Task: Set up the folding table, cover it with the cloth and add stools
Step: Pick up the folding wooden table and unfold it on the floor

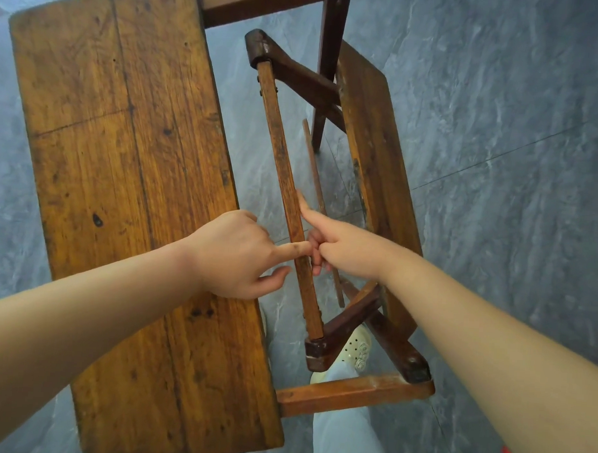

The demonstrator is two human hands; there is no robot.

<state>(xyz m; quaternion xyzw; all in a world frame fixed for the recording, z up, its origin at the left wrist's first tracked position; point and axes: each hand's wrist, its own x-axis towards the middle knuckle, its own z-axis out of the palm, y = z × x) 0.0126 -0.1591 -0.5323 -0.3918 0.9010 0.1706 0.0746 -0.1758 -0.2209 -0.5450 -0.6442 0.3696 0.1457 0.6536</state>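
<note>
Your left grip (233,254) pinches the long brown wooden rail (283,164); your right grip (341,248) curls round it; it points away from you, beside the plank tabletop (122,150).

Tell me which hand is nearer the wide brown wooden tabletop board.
Left. The left hand is over the right edge of the wide brown wooden tabletop board, forefinger across the thin wooden rail; the right hand grips that rail from its far side.

Left hand (234,254), right hand (349,250), both curled
</note>
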